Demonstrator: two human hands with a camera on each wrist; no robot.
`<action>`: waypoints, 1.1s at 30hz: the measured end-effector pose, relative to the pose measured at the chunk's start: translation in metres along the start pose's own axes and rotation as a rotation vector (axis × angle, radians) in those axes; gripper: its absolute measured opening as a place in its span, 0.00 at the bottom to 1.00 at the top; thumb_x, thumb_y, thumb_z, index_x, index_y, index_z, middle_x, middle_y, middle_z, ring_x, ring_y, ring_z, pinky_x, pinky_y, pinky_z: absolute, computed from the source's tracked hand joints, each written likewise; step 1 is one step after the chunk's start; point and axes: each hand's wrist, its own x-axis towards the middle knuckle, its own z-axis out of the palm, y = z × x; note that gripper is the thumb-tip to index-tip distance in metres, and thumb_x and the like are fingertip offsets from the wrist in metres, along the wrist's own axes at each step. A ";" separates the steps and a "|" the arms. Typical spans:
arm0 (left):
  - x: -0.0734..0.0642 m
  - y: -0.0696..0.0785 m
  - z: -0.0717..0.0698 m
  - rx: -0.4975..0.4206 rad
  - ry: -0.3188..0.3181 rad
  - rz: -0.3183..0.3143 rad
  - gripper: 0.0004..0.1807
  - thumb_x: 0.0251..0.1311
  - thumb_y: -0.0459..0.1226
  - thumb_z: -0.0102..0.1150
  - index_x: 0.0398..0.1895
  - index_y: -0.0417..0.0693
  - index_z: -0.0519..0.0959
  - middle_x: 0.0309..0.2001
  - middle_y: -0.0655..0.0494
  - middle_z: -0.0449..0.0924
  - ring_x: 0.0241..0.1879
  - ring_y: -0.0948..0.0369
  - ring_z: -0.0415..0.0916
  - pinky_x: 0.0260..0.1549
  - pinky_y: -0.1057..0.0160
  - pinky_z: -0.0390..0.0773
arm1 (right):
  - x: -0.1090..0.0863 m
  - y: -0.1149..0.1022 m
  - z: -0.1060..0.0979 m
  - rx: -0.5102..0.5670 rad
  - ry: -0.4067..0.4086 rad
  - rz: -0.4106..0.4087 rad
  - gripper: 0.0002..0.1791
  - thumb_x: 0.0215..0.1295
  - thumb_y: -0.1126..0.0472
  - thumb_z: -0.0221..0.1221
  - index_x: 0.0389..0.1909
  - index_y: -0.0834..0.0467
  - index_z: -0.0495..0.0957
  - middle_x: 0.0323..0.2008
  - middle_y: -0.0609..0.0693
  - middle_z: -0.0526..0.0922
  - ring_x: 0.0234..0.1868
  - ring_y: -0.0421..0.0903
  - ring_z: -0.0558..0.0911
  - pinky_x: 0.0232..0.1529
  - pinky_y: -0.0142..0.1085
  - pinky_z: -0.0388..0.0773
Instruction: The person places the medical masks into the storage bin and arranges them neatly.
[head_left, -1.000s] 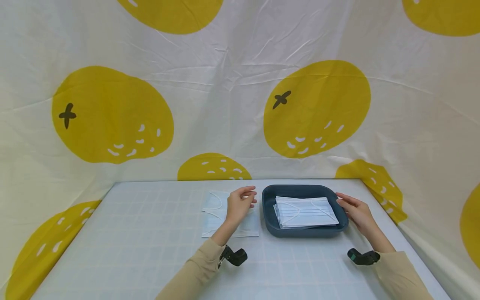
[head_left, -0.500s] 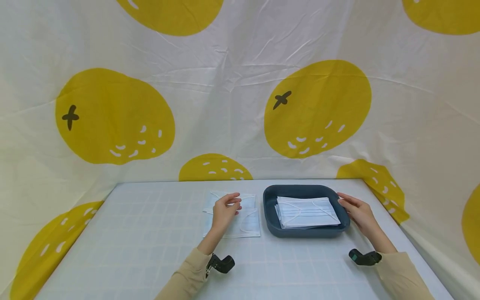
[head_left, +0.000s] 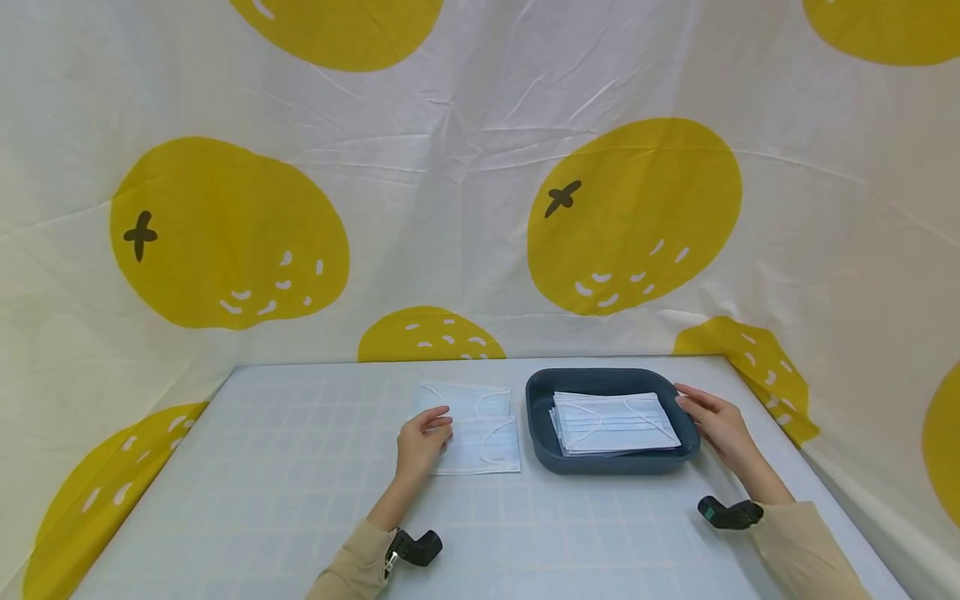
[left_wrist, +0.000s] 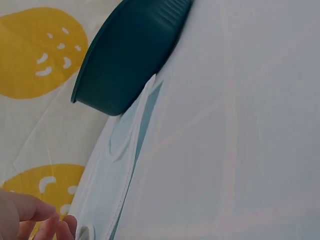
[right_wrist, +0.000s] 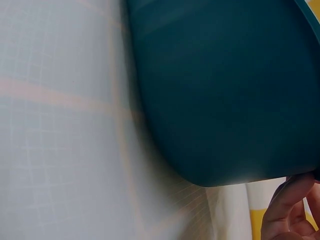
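Observation:
In the head view my left hand [head_left: 422,446] hovers at the left side of two pale blue face masks on the table, its fingers loosely bent with nothing visible between them. The nearer mask [head_left: 483,450] overlaps the farther mask [head_left: 465,398]; both show white ear loops. To their right stands a dark blue-green plastic tray [head_left: 607,464] with a stack of face masks [head_left: 618,425] inside. My right hand [head_left: 722,429] holds the tray's right rim between thumb and fingers. The right wrist view shows the tray's outer wall [right_wrist: 225,100], with most of that hand out of frame.
A pale checked cloth covers the table [head_left: 262,483]. Behind it hangs a white curtain [head_left: 450,208] with large yellow fruit prints, reaching the table's back edge. Each wrist carries a small black camera, such as the left camera [head_left: 418,547].
My left hand has drawn back left and toward me from over the masks, uncovering more of them. The right hand and the tray have stayed in place.

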 end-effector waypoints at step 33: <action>0.016 -0.005 -0.058 0.272 -0.104 -0.100 0.27 0.51 0.31 0.68 0.57 0.36 0.75 0.49 0.38 0.81 0.44 0.49 0.79 0.50 0.52 0.80 | -0.001 -0.001 0.000 0.002 -0.005 -0.006 0.37 0.70 0.39 0.47 0.73 0.57 0.57 0.72 0.61 0.58 0.68 0.54 0.63 0.59 0.32 0.72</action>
